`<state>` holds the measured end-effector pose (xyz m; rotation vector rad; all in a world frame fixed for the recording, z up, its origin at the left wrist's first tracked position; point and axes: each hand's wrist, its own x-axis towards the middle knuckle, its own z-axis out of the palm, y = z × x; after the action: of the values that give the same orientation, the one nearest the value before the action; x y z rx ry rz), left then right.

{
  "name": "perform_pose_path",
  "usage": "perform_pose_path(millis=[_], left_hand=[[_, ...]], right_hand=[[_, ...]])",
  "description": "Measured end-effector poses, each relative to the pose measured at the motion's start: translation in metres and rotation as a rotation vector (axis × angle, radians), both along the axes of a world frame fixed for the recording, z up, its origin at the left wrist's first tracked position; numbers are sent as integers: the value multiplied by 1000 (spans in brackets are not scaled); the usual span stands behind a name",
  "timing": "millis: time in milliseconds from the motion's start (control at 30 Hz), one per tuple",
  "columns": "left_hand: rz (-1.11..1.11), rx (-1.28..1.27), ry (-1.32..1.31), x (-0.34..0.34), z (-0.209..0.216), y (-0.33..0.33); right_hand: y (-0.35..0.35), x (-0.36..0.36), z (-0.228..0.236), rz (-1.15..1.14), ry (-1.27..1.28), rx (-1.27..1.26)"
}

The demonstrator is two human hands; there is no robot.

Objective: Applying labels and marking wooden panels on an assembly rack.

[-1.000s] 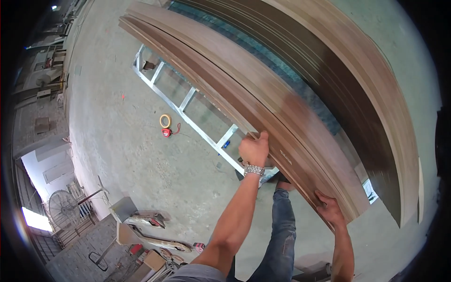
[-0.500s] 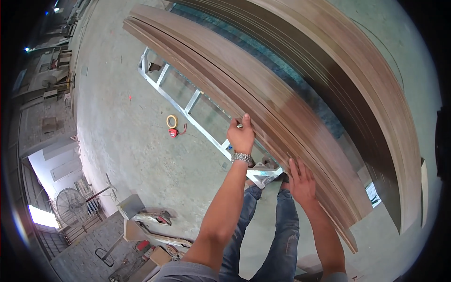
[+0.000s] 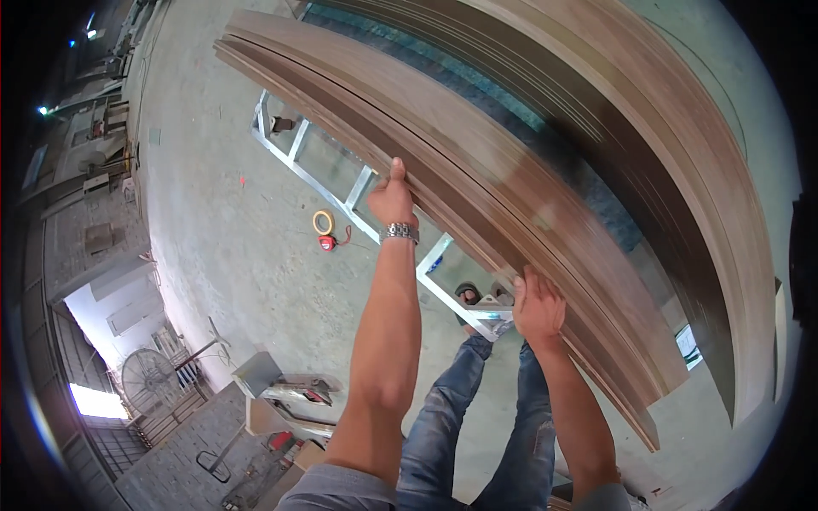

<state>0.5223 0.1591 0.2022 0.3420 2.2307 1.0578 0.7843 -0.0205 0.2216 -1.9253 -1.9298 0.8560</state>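
Note:
A long brown wooden plank runs slantwise from the far left to the near right, at the front edge of a stack of similar boards. My left hand, with a metal watch band at the wrist, grips the plank near its middle. Its thumb lies on top and its fingers curl underneath, partly hidden. Farther along toward the near end, my right hand holds the same edge, fingers laid over the top. Under the stack stands a silver metal frame with crossbars.
Beyond a bluish strip lie more long brown boards. A yellow tape roll and a red tape measure rest on the concrete floor left of the frame. A large fan stands at the lower left, with tools and wood pieces nearby.
My left hand has slid up and leftward along the plank, farther from my right hand. The right hand has shifted slightly and stays on the edge. The view has moved a little.

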Motion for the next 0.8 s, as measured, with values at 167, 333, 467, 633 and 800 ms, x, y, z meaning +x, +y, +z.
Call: perform_pose_path(millis=[167, 333, 467, 633, 800], left_hand=[[9, 102, -48, -3, -8, 5], [121, 58, 82, -64, -10, 67], [130, 117, -15, -118, -4, 120], [128, 273, -104, -157, -14, 145], [74, 251, -273, -207, -27, 189]], right_hand=[[0, 8, -5, 2, -8, 33], [0, 1, -2, 35, -48, 27], [0, 1, -6, 30, -80, 1], [-1, 1, -8, 61, -137, 31], [-4, 10, -4, 64, -170, -1]])
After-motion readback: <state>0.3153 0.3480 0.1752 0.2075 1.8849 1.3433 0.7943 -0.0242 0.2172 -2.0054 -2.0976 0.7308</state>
